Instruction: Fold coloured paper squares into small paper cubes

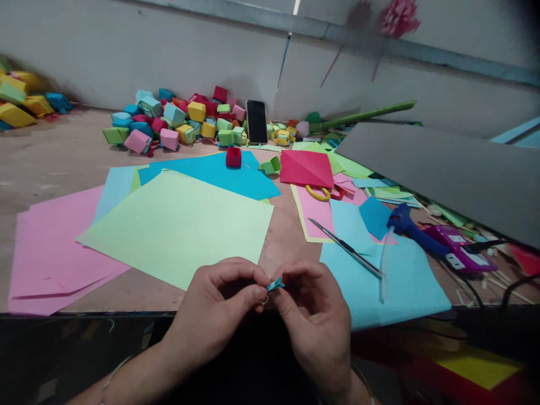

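Note:
Between the fingertips of both hands is a small piece of folded light-blue paper [275, 284], just off the table's front edge. My left hand [230, 295] pinches its left end with thumb and forefinger. From the other side, my right hand [314, 315] grips it between thumb and fingers. Much of the paper is covered by the fingertips. Beyond the hands lies a large pale-green sheet [181, 225], overlapping a blue sheet [211, 174] and pink sheets [63, 247]. A small red paper box [233, 157] and a green folded piece [270, 165] sit on the blue sheet's far part.
Folded paper cubes [172, 115] are heaped by the wall, next to a phone [256, 122]. At right lie a craft knife [346, 247], scissors [318, 193] under a red sheet [307, 169], a blue glue gun [415, 230], a purple power strip [459, 247] and a grey board [447, 174].

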`<state>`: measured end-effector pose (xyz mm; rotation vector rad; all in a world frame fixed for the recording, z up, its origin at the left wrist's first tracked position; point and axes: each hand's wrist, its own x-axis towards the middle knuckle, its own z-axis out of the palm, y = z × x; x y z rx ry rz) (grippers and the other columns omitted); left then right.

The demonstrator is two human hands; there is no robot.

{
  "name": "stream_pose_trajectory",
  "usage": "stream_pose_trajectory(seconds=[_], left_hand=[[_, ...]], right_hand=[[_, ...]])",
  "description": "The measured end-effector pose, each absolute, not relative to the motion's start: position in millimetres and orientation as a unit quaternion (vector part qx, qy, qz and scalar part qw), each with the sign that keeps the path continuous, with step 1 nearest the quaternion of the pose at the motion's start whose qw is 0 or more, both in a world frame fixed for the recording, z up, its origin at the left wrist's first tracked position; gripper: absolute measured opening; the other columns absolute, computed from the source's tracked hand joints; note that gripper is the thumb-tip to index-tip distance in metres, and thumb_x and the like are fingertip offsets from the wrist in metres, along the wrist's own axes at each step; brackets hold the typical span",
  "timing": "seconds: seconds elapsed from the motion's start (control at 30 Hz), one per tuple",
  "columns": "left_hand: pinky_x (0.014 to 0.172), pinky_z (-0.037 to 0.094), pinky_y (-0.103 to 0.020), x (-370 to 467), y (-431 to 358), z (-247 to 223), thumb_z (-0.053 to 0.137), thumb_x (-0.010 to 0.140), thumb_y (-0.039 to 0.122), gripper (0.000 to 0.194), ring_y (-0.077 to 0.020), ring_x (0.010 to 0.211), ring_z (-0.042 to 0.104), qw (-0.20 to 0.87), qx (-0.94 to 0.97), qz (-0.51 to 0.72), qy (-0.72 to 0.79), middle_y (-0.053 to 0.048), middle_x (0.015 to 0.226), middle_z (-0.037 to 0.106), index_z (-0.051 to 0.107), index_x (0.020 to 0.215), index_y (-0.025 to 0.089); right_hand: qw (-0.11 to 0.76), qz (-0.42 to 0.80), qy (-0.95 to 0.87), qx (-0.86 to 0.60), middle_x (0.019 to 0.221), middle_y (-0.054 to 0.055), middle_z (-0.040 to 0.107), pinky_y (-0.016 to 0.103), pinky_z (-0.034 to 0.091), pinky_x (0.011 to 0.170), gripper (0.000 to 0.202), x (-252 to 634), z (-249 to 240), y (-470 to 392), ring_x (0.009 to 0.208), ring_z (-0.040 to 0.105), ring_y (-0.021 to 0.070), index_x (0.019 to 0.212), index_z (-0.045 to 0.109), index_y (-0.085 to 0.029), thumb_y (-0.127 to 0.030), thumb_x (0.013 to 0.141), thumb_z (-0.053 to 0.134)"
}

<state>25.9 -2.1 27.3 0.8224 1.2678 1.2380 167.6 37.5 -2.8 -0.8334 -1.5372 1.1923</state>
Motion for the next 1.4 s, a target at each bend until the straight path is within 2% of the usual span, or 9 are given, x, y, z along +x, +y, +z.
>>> stream_pose_trajectory(seconds=[0.2,0.3,0.43,0.5,0.63,0.87,1.0,1.27,1.4], left_hand=[[0.066,0.047,-0.021,25,-3,26,0.070,0.068,0.010,0.006,-0.0132,0.071,0.060,0.517,0.405,0.507,0.558,-0.001,0.074,0.066,0.069,0.070,0.016],[0.064,0.045,-0.020,22,-3,21,0.073,0.068,0.015,0.005,-0.0113,0.067,0.057,0.563,0.379,0.501,0.537,0.000,0.071,0.065,0.068,0.068,0.015],[0.054,0.041,-0.019,18,-3,15,0.075,0.071,0.027,0.014,-0.0083,0.057,0.049,0.635,0.315,0.488,0.510,0.002,0.064,0.059,0.066,0.074,0.016],[0.053,0.041,-0.019,19,-3,15,0.076,0.070,0.030,0.018,-0.0085,0.057,0.048,0.640,0.297,0.492,0.510,0.002,0.063,0.058,0.065,0.075,0.016],[0.051,0.041,-0.018,20,-3,19,0.075,0.071,0.029,0.017,-0.0079,0.055,0.047,0.624,0.314,0.506,0.507,0.003,0.060,0.055,0.064,0.072,0.015],[0.051,0.040,-0.016,20,-3,20,0.078,0.070,0.028,0.020,-0.0065,0.054,0.049,0.655,0.299,0.505,0.477,0.003,0.060,0.057,0.066,0.075,0.014],[0.054,0.041,-0.016,19,-4,18,0.075,0.074,0.028,0.017,-0.0063,0.056,0.050,0.660,0.304,0.497,0.474,0.002,0.064,0.060,0.067,0.078,0.014],[0.054,0.043,-0.018,18,-4,16,0.077,0.071,0.029,0.019,-0.0084,0.060,0.052,0.639,0.303,0.506,0.494,0.001,0.070,0.061,0.068,0.079,0.016],[0.060,0.046,-0.020,18,-4,23,0.073,0.072,0.021,0.011,-0.0105,0.065,0.057,0.582,0.350,0.487,0.549,0.000,0.072,0.065,0.066,0.079,0.017]], right_hand=[[0.462,0.580,-0.561,-0.368,0.071,-0.005,0.058,0.014,0.049,0.054,0.020,170,-2,41,0.062,0.057,0.0077,0.080,0.058,-0.022,-0.012,0.071,0.072],[0.428,0.634,-0.526,-0.372,0.066,-0.005,0.058,0.014,0.048,0.051,0.024,171,-4,45,0.057,0.055,0.0076,0.082,0.059,-0.021,-0.014,0.066,0.076],[0.349,0.689,-0.526,-0.357,0.065,-0.004,0.060,0.018,0.050,0.054,0.023,174,2,49,0.058,0.057,0.0089,0.082,0.062,-0.020,-0.014,0.065,0.077],[0.338,0.668,-0.569,-0.341,0.068,-0.003,0.062,0.019,0.050,0.056,0.017,175,5,49,0.061,0.058,0.0098,0.082,0.064,-0.020,-0.014,0.069,0.073],[0.386,0.577,-0.653,-0.304,0.077,-0.001,0.063,0.022,0.050,0.062,0.013,175,7,48,0.070,0.059,0.0117,0.082,0.067,-0.022,-0.011,0.075,0.066],[0.425,0.525,-0.694,-0.249,0.075,0.000,0.060,0.024,0.045,0.054,0.018,176,3,50,0.066,0.058,0.0128,0.079,0.069,-0.022,-0.006,0.076,0.062],[0.416,0.493,-0.729,-0.229,0.077,0.001,0.059,0.026,0.047,0.058,0.021,177,7,54,0.068,0.059,0.0137,0.081,0.068,-0.022,-0.004,0.075,0.059],[0.410,0.486,-0.732,-0.244,0.079,0.003,0.062,0.029,0.051,0.065,0.016,177,8,53,0.075,0.061,0.0161,0.080,0.066,-0.020,-0.008,0.078,0.056],[0.401,0.514,-0.694,-0.306,0.080,0.000,0.063,0.022,0.052,0.062,0.019,171,9,47,0.072,0.062,0.0126,0.087,0.061,-0.022,-0.006,0.077,0.058]])
